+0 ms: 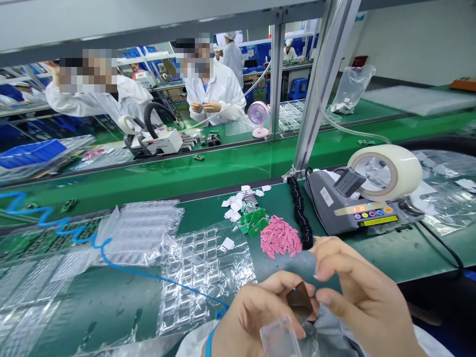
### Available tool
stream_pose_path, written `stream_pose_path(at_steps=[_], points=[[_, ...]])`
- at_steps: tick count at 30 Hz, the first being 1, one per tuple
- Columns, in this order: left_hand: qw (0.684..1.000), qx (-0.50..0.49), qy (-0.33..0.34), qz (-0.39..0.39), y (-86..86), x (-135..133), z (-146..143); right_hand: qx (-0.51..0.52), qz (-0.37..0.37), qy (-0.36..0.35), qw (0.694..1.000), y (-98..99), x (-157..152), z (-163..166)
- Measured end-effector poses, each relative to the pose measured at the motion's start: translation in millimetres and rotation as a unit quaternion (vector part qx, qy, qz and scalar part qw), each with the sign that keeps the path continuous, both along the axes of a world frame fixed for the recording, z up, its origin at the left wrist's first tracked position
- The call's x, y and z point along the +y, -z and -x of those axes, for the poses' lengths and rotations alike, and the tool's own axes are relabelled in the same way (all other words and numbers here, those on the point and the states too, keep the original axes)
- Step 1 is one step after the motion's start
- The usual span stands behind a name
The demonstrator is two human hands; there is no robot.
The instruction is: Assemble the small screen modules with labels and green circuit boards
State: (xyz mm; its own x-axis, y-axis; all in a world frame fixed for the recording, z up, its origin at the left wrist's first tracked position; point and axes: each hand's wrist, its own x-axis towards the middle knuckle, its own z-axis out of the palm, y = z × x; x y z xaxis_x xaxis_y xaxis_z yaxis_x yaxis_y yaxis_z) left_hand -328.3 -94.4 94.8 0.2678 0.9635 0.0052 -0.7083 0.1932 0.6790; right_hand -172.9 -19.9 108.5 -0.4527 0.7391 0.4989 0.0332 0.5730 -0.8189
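My left hand (pixel 248 313) is closed on a small, shiny dark brown square piece (pixel 299 300), gripped between the thumb and fingers. A blue band circles that wrist. My right hand (pixel 366 292) is just to the right, its thumb and curled forefinger apart with nothing visible between them. Below the left hand's fingers is a small clear plastic piece (pixel 279 338); whether the hand holds it is unclear. Beyond the hands lie a heap of pink strips (pixel 280 237), green circuit boards (pixel 255 221) and white square pieces (pixel 235 205). A row of black parts (pixel 300 213) ends beside my right fingertips.
A grey machine (pixel 330 213) carries a large tape roll (pixel 405 171) at right. Clear compartment trays (pixel 189 272) and a coiled blue cord (pixel 137 271) are at left. A metal post (pixel 316 94) rises from the bench's back edge. Co-workers (pixel 215 91) sit across the green belt (pixel 230 171).
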Motion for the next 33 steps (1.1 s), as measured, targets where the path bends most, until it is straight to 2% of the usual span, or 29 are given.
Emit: stream_pose_path(at_steps=[3, 5, 12, 19, 23, 30, 33], points=[[0.996, 0.079, -0.027, -0.038, -0.1, -1.4, 2.0, -0.1, -0.114, 0.035, 0.988, -14.1, -0.7, -0.4], [0.992, 0.111, -0.027, -0.045, 1.5, -2.9, 3.3, -0.127, -0.148, 0.036, 0.98, -17.1, -1.9, 0.0], [0.981, 0.178, -0.015, -0.072, 12.8, -6.3, 5.5, -0.128, -0.123, 0.043, 0.983, -10.7, -6.2, -2.8], [0.979, 0.187, -0.009, -0.082, 12.4, -5.1, 4.8, -0.13, -0.115, 0.042, 0.984, -4.7, -7.4, -5.6], [0.975, 0.197, 0.015, -0.099, 10.4, -1.9, 5.9, -0.142, -0.131, 0.039, 0.98, -2.5, -6.9, -6.4], [0.973, 0.203, 0.019, -0.106, 11.7, 0.6, 8.5, -0.157, -0.159, 0.043, 0.974, 3.6, -5.5, -5.7], [0.979, 0.172, 0.011, -0.108, 10.1, 1.9, 6.3, -0.16, -0.17, 0.044, 0.971, 8.1, -6.0, -3.2]])
